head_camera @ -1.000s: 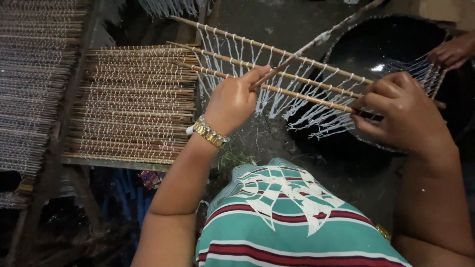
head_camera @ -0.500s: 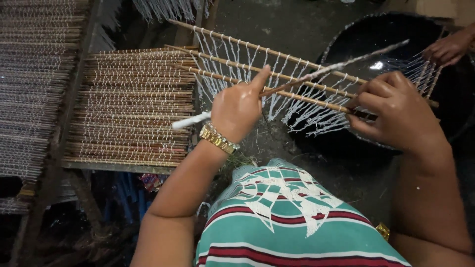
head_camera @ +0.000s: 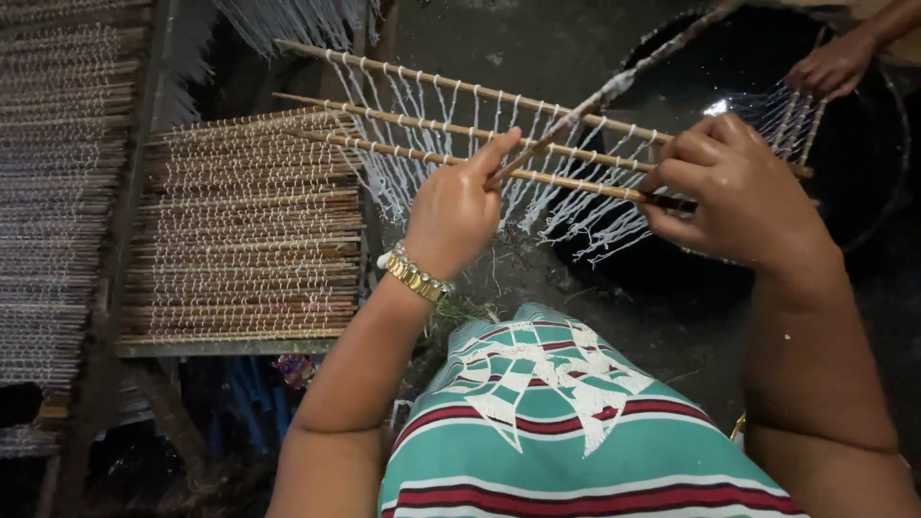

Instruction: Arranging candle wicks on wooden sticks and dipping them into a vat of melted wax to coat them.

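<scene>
Mid-step of working white-coated strings on long thin sticks (head_camera: 460, 129) held over the dark basin (head_camera: 887, 192): left hand (head_camera: 456, 216) pinches a slanted coated stick (head_camera: 576, 115), right hand (head_camera: 743, 192) grips the stick ends at right; next move likely needs steady, level support.

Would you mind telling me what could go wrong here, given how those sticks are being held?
The left hand pinches one thin stick that crosses the three held sticks; it could snag their white hanging strands. The right hand grips only the sticks' ends, so one might slip toward the black basin.
</scene>
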